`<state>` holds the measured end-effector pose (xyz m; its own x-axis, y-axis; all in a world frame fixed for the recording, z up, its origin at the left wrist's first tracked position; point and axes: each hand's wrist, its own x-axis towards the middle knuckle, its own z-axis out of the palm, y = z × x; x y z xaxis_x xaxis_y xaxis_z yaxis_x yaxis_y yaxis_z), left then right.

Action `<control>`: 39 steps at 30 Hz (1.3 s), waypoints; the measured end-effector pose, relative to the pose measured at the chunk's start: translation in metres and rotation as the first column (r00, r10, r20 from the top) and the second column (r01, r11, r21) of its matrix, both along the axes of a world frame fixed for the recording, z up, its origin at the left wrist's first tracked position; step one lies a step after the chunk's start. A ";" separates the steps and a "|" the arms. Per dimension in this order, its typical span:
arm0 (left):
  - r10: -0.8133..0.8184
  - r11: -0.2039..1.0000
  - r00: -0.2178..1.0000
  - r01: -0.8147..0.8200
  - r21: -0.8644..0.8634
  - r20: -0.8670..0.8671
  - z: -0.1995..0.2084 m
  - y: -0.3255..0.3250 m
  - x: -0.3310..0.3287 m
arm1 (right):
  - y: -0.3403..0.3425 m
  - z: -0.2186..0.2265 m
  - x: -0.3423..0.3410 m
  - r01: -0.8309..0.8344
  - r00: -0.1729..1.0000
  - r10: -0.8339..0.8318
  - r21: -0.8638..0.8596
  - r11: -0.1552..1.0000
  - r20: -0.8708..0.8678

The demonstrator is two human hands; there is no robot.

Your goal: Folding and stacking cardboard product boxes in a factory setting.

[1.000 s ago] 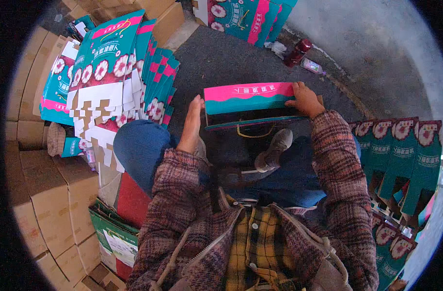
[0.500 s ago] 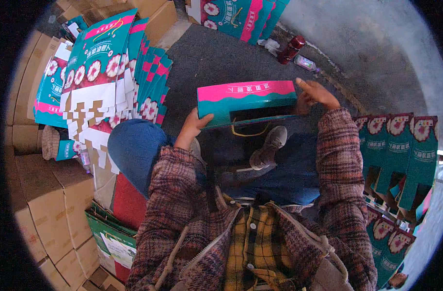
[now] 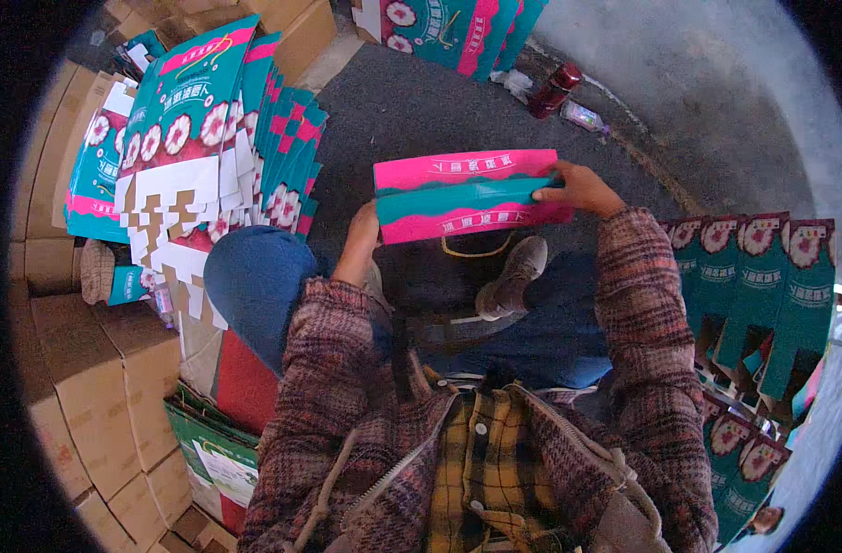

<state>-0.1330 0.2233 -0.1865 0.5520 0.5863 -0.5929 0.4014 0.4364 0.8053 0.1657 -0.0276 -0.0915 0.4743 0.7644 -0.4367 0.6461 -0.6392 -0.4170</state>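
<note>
Green packaging (image 3: 183, 429): near left, upright against brown cartons (image 3: 94, 369); apparently parked at the side to free the space between the legs.
Row of teal boxes (image 3: 806, 295): right, standing side by side, cut-out lower ends toward the near side; packed closely, probably to save floor room.
Shoe (image 3: 520, 276): under the work, on dark floor, just beyond gold cord (image 3: 472, 257).
Gold cord: looped from near side of box, hanging free, likely left outside for carrying.
Left hand (image 3: 360, 243): pressed to left end, near corner; fingertips hidden, cannot tell whether pinching. Probably bracing the end.
Teal-and-pink box (image 3: 467, 195): centre, held between both hands above the floor; pink bands either side of teal strip, facing up.
Right hand (image 3: 582, 189): pinching right end, thumb over top, fingers around far corner; likely to steady the panels.
Fanned stack of printed cardboard (image 3: 195, 97): far left, toothed edges toward the near side, overlapped, perhaps for easy picking.
Red bottle (image 3: 555, 89): far right, beside clear bottle (image 3: 584, 117), seemingly out of the way.
</note>
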 end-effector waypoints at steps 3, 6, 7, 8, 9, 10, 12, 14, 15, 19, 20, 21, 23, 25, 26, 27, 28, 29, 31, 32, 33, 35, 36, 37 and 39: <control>0.053 0.996 0.999 -0.053 -0.066 0.001 0.022 -0.027 0.025 | -0.030 -0.042 0.015 0.078 0.921 -0.131 0.157 0.985 0.368; -0.143 0.964 0.990 0.137 0.229 0.007 -0.020 0.000 0.007 | -0.005 -0.058 0.017 0.134 0.983 -0.152 0.161 0.978 0.102; -0.201 0.926 0.980 0.193 0.325 -0.009 -0.022 -0.009 0.016 | -0.015 -0.062 0.028 0.131 0.964 -0.098 0.117 0.984 -0.248; -0.266 0.876 0.964 0.248 0.413 -0.015 -0.020 -0.023 0.023 | -0.030 -0.070 0.039 0.145 0.973 -0.137 0.030 0.989 -0.185; -0.290 0.881 0.957 0.260 0.395 0.018 -0.018 -0.028 0.027 | -0.037 -0.074 0.043 0.156 0.978 -0.161 -0.047 0.987 -0.132; -0.278 0.883 0.960 0.253 0.395 0.008 -0.018 -0.014 0.009 | -0.017 -0.070 0.022 0.164 0.977 -0.157 0.034 0.986 -0.144; -0.215 0.932 0.976 0.192 0.307 0.043 -0.037 0.011 -0.010 | 0.004 -0.061 0.008 0.196 0.975 -0.179 0.127 0.972 -0.131; -0.304 0.903 0.952 0.280 0.326 0.025 -0.039 -0.013 0.027 | -0.038 -0.072 0.043 0.184 0.975 -0.190 0.058 0.981 0.119; -0.308 0.876 0.949 0.310 0.370 -0.065 -0.037 -0.012 0.027 | -0.041 -0.067 0.044 0.199 0.971 -0.205 0.059 0.978 0.120; -0.299 0.890 0.953 0.299 0.343 -0.055 -0.017 -0.005 0.025 | -0.019 -0.019 0.043 0.199 0.976 -0.197 -0.022 0.980 0.093; -0.312 0.892 0.950 0.296 0.342 -0.010 -0.009 -0.009 0.030 | -0.021 -0.007 0.046 0.197 0.975 -0.189 -0.058 0.979 0.119; -0.329 0.892 0.943 0.296 0.340 0.042 -0.004 -0.015 0.040 | -0.028 0.001 0.051 0.197 0.958 -0.191 -0.010 0.980 0.214; -0.374 0.867 0.923 0.313 0.387 0.091 -0.002 -0.025 0.059 | -0.044 0.023 0.068 0.184 0.964 -0.174 -0.034 0.982 0.202; -0.428 0.842 0.893 0.339 0.420 0.136 -0.003 -0.032 0.073 | -0.062 0.039 0.074 0.132 0.969 -0.133 0.018 0.991 0.210; -0.474 0.801 0.870 0.363 0.476 0.134 -0.003 -0.032 0.077 | -0.065 0.041 0.074 0.164 0.964 -0.161 0.005 0.987 0.213; -0.520 0.758 0.844 0.384 0.528 0.132 -0.003 -0.032 0.082 | -0.066 0.043 0.076 0.157 0.950 -0.151 -0.002 0.988 0.272; -0.545 0.753 0.828 0.414 0.512 0.133 -0.005 -0.027 0.082 | -0.064 0.042 0.076 0.149 0.937 -0.137 -0.012 0.989 0.322; -0.567 0.723 0.819 0.442 0.531 0.090 -0.008 -0.021 0.081 | -0.063 0.039 0.072 0.196 0.935 -0.184 -0.012 0.980 0.302; -0.585 0.704 0.808 0.462 0.540 0.073 -0.019 -0.012 0.083 | -0.056 0.035 0.060 0.252 0.926 -0.231 -0.032 0.967 0.298; -0.606 0.677 0.794 0.481 0.556 0.050 -0.028 -0.010 0.086 | -0.055 0.033 0.055 0.291 0.917 -0.269 -0.034 0.956 0.294; -0.631 0.644 0.775 0.500 0.578 0.033 -0.038 -0.008 0.093 | -0.063 0.024 0.049 0.332 0.895 -0.313 -0.004 0.943 0.317; -0.642 0.643 0.764 0.493 0.586 0.063 -0.056 0.005 0.104 | -0.062 0.007 0.041 0.365 0.866 -0.348 0.021 0.931 0.358; -0.654 0.634 0.754 0.498 0.592 0.067 -0.060 0.011 0.110 | -0.062 0.000 0.036 0.398 0.842 -0.387 0.052 0.916 0.376; -0.664 0.631 0.743 0.498 0.595 0.081 -0.062 0.019 0.116 | -0.061 -0.007 0.032 0.449 0.834 -0.435 0.041 0.893 0.338; -0.731 0.542 0.682 0.554 0.632 0.028 -0.070 0.028 0.131 | -0.067 -0.032 0.021 0.496 0.800 -0.485 0.068 0.866 0.352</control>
